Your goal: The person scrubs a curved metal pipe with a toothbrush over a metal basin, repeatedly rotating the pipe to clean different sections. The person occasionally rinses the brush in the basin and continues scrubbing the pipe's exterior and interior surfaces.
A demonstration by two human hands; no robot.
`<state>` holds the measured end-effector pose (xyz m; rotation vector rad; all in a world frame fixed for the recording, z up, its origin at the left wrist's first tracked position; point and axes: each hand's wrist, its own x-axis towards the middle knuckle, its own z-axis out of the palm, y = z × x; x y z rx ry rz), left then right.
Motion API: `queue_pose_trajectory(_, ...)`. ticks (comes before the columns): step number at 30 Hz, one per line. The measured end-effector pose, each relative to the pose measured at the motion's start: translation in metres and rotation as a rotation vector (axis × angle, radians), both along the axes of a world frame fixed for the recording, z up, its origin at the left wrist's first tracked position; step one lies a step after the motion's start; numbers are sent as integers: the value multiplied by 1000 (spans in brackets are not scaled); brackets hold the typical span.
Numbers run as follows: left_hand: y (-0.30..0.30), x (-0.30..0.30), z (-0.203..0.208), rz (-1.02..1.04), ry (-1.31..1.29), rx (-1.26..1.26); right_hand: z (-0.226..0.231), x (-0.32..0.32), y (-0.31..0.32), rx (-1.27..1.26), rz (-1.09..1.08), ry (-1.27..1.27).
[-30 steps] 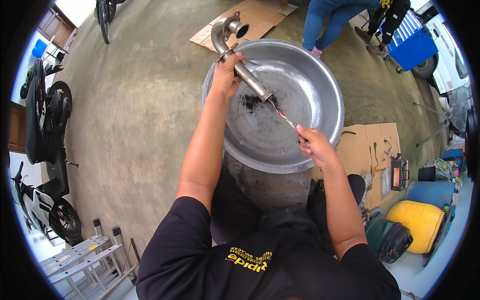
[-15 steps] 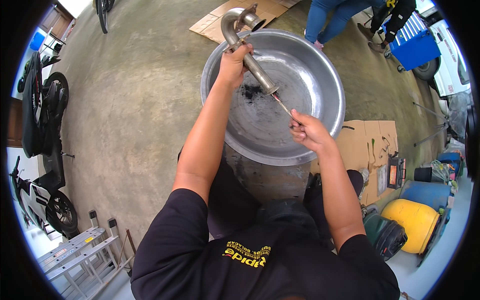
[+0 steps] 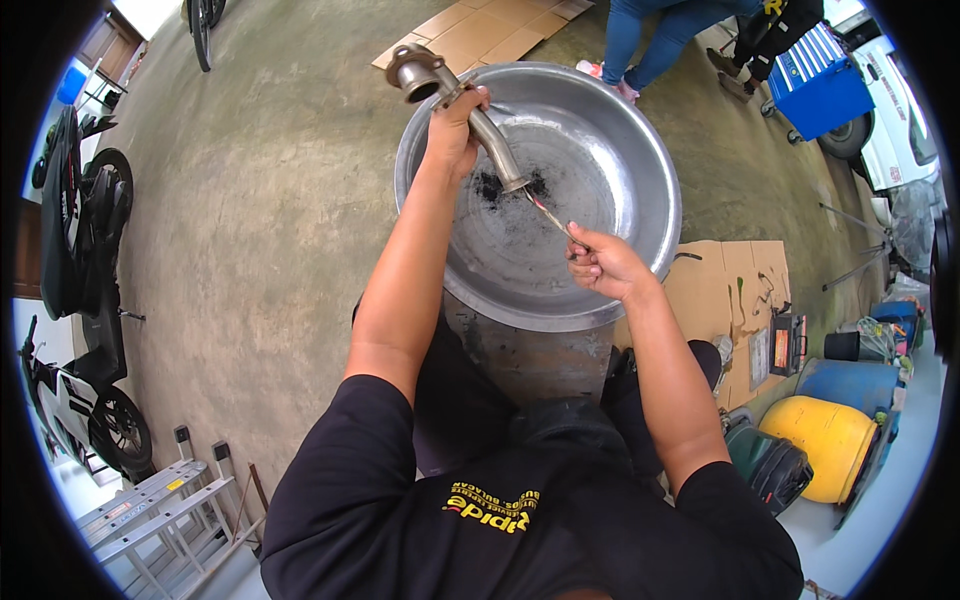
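My left hand (image 3: 457, 137) is wrapped round a bent metal exhaust pipe (image 3: 494, 145), tilted above a wide metal basin (image 3: 664, 210). The pipe's flanged, open-mouthed end points up and left, past the basin's rim. Its lower end hangs over the basin. Between its fingers my right hand (image 3: 607, 265) pinches a thin rod-like tool (image 3: 553, 218) with a reddish stretch. The tool's far tip is at the pipe's lower mouth; whether it reaches inside I cannot tell. Black powdery debris (image 3: 488, 187) lies on the basin's bottom beneath the pipe.
Flattened cardboard (image 3: 480, 35) lies beyond the basin; another cardboard sheet (image 3: 705, 280) at right bears a black battery-like box (image 3: 787, 345). Two people stand at far right near a blue tool cart (image 3: 822, 90). Motorcycles (image 3: 100, 250) and a ladder (image 3: 150, 505) are at left, a yellow drum (image 3: 820, 445) at right.
The pipe has turned in my left hand, its flanged end swinging to the left. The tool and my right hand have shifted slightly left. More black debris shows in the basin.
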<state>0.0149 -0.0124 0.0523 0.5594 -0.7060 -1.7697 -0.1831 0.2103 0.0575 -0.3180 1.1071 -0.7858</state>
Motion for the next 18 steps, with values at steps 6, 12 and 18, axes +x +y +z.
queue_pose_trajectory(6,-3,4,-3,23,90,33,12,-3,12,-69,58,239)
queue_pose_trajectory(12,0,-3,3,11,123,94,4,20,9,-121,33,304)
queue_pose_trajectory(18,6,-6,12,39,128,135,8,14,19,-176,106,538)
